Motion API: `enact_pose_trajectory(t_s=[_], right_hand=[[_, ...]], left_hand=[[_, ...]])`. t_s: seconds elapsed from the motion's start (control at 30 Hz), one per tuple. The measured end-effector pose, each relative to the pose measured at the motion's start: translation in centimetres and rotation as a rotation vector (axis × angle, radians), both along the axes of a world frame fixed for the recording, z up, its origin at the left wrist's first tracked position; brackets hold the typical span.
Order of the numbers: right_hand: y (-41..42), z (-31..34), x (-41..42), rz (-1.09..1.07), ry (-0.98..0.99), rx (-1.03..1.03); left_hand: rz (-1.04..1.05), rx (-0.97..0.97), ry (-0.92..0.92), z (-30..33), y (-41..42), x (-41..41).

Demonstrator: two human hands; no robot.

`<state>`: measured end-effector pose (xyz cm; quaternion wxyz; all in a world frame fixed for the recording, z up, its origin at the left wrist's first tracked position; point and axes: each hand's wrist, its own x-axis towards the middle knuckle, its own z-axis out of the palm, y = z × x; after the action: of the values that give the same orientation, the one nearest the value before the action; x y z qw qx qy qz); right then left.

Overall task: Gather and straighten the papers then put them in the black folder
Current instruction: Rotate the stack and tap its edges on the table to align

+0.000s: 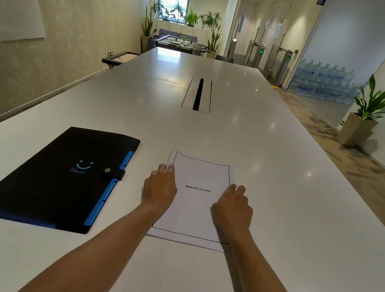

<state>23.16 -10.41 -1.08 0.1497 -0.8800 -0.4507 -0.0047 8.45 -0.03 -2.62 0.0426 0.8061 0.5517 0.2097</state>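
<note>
Papers [196, 196]: small stack, flat on white table [280, 183], near edge, top sheet framed by a black line and printed BIBLIOGRAPHY; lower sheets peeking out slightly at far-left corner and near edge. Left hand [159, 188]: laid on stack's left edge, fingers curled over that edge, fingertips [171, 168] touching paper and table. Right hand [233, 209]: laid on stack's right edge, fingers curled down at the margin; whether pinching the sheets, cannot tell. Folder [58, 176]: black, blue tabs along right side, closed by snap strap, flat on table just left of papers, apart from them, angled. Cable slot [198, 94]: table centre, farther off. Potted plant [367, 111]: floor, far right.
</note>
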Motion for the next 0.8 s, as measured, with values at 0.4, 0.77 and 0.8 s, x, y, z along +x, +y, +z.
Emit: enact_pose_trajectory(t_s=[0.4, 0.77, 0.8], right_hand=[[-0.3, 0.4, 1.2, -0.042, -0.117, 0.123], [4.6, 1.7, -8.3, 0.390, -0.019, 0.221], [5.0, 1.5, -9.2, 0.413, -0.017, 0.211]], left_hand=[[0.075, 0.032, -0.399, 0.7, 0.2, -2.1], [0.147, 0.099, -0.127, 2.5, 3.9, -13.8], [0.181, 0.024, -0.078, 2.2, 4.1, -15.0]])
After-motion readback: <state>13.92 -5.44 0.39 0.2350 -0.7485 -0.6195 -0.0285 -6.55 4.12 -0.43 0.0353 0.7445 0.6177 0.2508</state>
